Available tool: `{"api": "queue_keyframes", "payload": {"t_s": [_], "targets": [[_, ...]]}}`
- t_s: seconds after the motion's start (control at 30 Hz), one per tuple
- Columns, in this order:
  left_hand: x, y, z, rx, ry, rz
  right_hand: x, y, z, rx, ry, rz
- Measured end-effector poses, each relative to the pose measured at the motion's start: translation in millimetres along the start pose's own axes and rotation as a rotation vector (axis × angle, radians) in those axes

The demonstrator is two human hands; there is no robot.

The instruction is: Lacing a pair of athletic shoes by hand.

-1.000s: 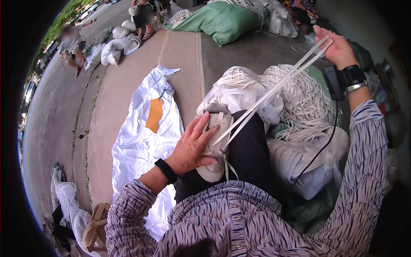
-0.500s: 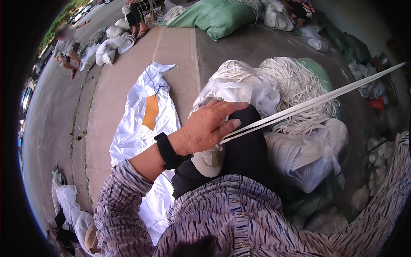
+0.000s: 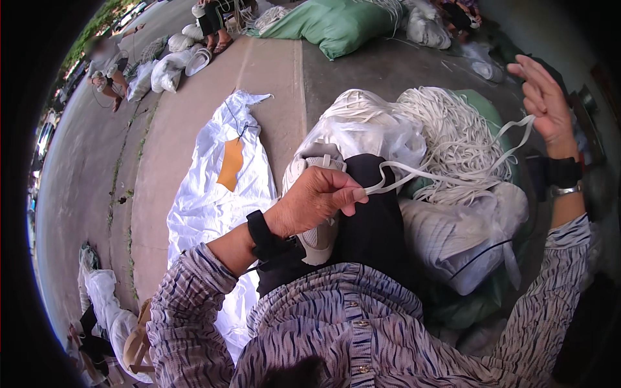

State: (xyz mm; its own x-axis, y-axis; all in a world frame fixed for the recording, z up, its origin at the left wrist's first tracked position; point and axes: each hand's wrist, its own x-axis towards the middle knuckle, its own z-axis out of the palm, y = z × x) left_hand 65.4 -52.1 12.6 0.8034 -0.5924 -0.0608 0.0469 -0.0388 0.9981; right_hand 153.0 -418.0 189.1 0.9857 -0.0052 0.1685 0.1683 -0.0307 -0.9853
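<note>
Lace handling at the shoe (image 3: 318, 242) — the step we judged in hand. The shoe lay on the dark trousers (image 3: 375, 220), partly hidden by the left hand (image 3: 317, 200), which pinched the slack lace (image 3: 415, 171). Right of the shoe, the right hand (image 3: 546, 103) had extended fingers, the lace meeting its thumb side; whether it gripped, we could not tell. Any firm pull, we judged, called for a sure hold there. We noted pavement (image 3: 194, 97) and a white sheet (image 3: 200, 207) left of the shoe, heaped laces (image 3: 453, 136) to its right.

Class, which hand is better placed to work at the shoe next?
Probably the left hand: it pinches the white lace by the shoe, while the right hand is farther off, rightward.
</note>
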Motion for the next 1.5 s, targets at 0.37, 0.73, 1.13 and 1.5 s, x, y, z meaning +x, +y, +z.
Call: {"api": "queue_keyframes", "payload": {"t_s": [0.37,0.73,1.13,1.5], "targets": [[-47,-7,-33,0.995,0.142,0.327,-113,171,163,0.020,-0.640,0.833],[-55,-29,-37,1.244,0.020,0.460,-125,177,201,-0.204,-0.735,0.872],[-63,-29,-9,1.065,0.310,0.291,-133,187,214,-0.130,-0.663,0.993],[-48,-26,0,1.200,0.266,0.288,-144,190,212,0.009,-0.558,0.942]]}}
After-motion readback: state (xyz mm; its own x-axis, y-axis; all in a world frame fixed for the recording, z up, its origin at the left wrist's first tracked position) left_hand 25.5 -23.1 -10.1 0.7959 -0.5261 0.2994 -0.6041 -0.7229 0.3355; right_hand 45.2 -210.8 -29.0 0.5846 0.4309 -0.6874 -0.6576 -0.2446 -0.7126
